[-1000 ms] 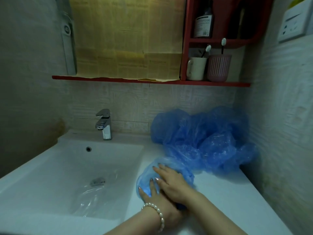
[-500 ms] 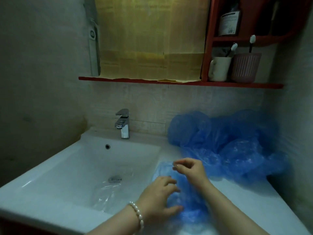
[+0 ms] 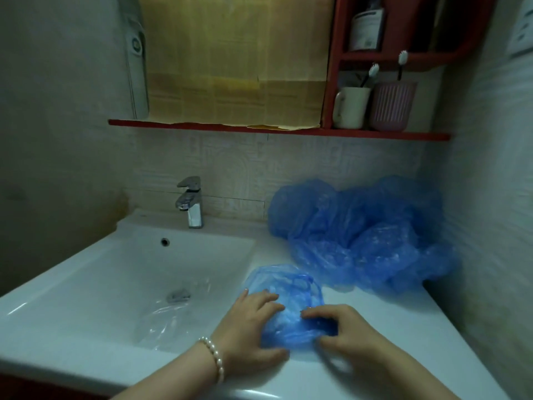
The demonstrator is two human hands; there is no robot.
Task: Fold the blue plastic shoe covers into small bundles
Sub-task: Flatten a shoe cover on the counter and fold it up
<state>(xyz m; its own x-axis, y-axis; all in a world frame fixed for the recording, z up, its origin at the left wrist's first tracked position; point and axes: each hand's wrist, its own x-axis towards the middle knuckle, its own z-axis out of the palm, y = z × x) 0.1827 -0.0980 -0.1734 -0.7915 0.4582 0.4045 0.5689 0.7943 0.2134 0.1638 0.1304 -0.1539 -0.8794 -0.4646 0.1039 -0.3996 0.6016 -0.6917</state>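
White counter [image 3: 403, 336], both hands on shoe cover [image 3: 291, 298], toothbrushes in cups [image 3: 372, 106]

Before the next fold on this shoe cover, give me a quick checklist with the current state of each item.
1. Left hand on the shoe cover: ok, fingers rest on its left part.
2. Right hand on the cover: ok, fingertips touch its near right part.
3. Cover lying flat: not ok, it is crumpled.
4. Cover clear of the sink basin: ok, it lies on the counter beside it.
5. Cover apart from the pile of covers: cannot tell, the edges look close.
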